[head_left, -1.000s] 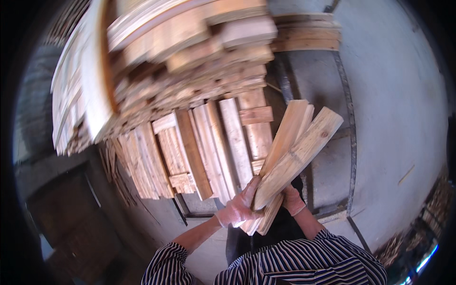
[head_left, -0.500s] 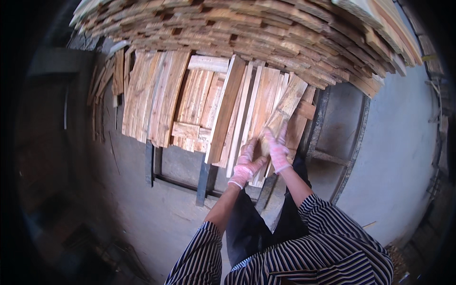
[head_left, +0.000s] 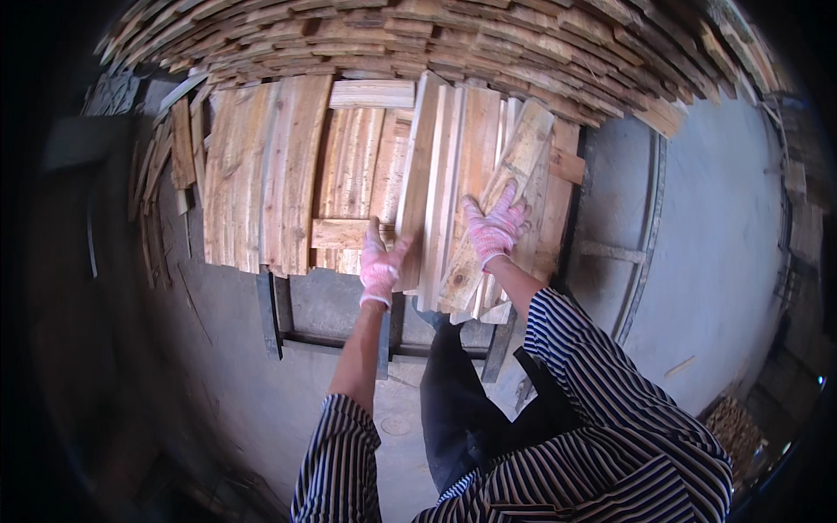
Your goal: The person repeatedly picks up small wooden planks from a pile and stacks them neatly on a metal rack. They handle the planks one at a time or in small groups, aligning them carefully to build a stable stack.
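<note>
My right hand (head_left: 497,225), in a pink-and-white knit glove, lies with its fingers spread on a slanting wooden plank (head_left: 528,144). That plank lies across other boards at the right of a layer of planks. My left hand (head_left: 380,268), gloved alike, is at the near end of a plank standing partly on edge (head_left: 422,157). Its fingers point forward and its thumb side meets that plank, fingers apart. Left of it, a short crosspiece (head_left: 338,234) lies over lower boards (head_left: 350,166). Several flat planks (head_left: 292,166) lie side by side farther left.
A tall stack of boards (head_left: 366,39) rises along the far side. Dark metal frame legs (head_left: 269,314) and a rail (head_left: 336,347) show below the planks. Another metal frame (head_left: 649,227) stands on the right. Loose slats (head_left: 157,166) lean at the far left.
My left hand has moved left, from the slanting plank to the one on edge. My right hand has shifted slightly and now lies spread on the slanting plank, whose near end has come down lower left.
</note>
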Available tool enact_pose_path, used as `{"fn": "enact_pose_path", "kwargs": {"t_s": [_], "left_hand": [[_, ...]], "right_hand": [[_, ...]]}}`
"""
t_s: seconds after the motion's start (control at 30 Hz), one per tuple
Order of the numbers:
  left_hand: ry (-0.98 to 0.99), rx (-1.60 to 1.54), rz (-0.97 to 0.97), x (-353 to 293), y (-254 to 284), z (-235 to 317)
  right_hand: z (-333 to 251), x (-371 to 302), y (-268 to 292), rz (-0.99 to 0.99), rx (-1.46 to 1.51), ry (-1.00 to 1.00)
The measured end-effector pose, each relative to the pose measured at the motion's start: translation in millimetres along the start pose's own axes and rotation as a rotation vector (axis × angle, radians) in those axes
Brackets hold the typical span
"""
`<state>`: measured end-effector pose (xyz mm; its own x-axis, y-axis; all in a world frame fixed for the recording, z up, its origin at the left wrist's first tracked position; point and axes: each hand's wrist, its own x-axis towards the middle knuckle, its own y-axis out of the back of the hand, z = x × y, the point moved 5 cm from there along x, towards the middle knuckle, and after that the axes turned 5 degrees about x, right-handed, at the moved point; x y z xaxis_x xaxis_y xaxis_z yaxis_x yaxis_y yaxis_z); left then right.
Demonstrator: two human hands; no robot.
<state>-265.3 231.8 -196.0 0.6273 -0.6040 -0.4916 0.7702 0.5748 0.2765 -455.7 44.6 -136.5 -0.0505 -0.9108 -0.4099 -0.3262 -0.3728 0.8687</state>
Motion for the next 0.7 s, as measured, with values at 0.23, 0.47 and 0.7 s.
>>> {"fn": "enact_pose_path", "kwargs": {"t_s": [0.23, 0.47, 0.7], "left_hand": [[0.058, -0.01, -0.215, 50, -74, 57], [0.069, 0.527, -0.032, 34, -98, 89], [0.063, 0.556, -0.019, 40, -102, 75]], "right_hand": [[19, 13, -2, 0.046, -0.049, -0.029], [27, 18, 1, 0.104, -0.065, -0.012], [30, 18, 3, 0.084, -0.005, -0.01]]}}
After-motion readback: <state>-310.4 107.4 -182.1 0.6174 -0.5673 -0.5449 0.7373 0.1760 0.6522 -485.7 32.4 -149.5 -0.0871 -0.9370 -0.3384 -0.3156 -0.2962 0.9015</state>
